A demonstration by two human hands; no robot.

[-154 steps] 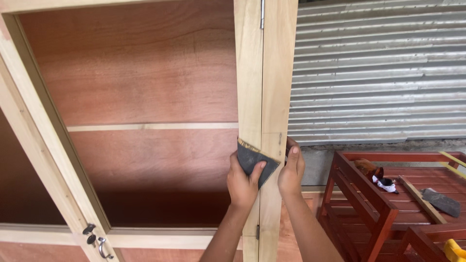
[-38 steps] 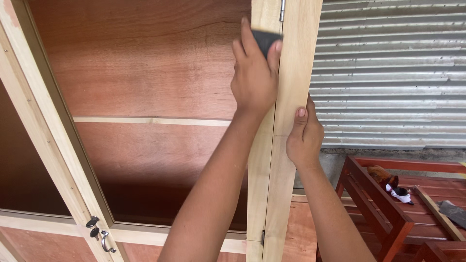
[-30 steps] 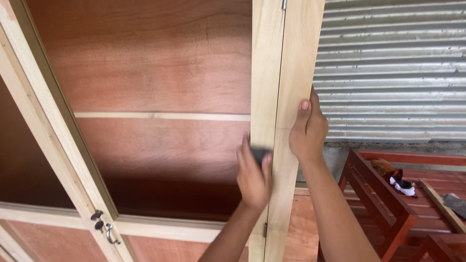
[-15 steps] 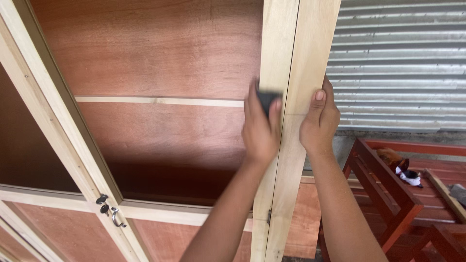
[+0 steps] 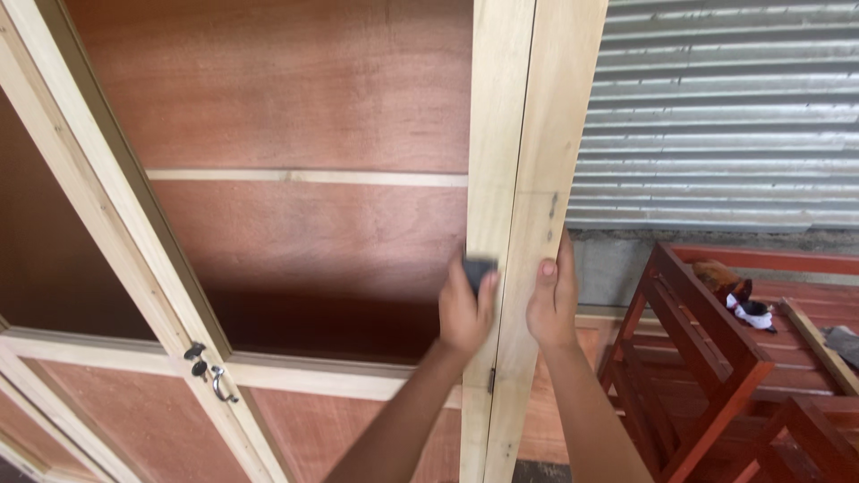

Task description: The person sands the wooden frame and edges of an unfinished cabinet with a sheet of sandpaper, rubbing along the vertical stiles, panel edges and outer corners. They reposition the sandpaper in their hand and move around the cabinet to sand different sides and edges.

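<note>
Left hand (image 5: 465,309) is clamped on a small dark sanding pad (image 5: 478,269), pressing it flat against the face of the pale upright post (image 5: 497,134) at roughly mid-height; the pad is mostly hidden by fingers and a bit blurred, so it's probably sandpaper on a block, can't confirm. Right hand (image 5: 552,300) is wrapped round the neighbouring door edge (image 5: 559,134), fingers closed on it with the thumb on the front face; that wood is bare, light, with a few dark specks. Behind sit the reddish plywood panel (image 5: 304,98), a metal latch (image 5: 208,368) lower left, a red wooden frame (image 5: 707,358) right
</note>
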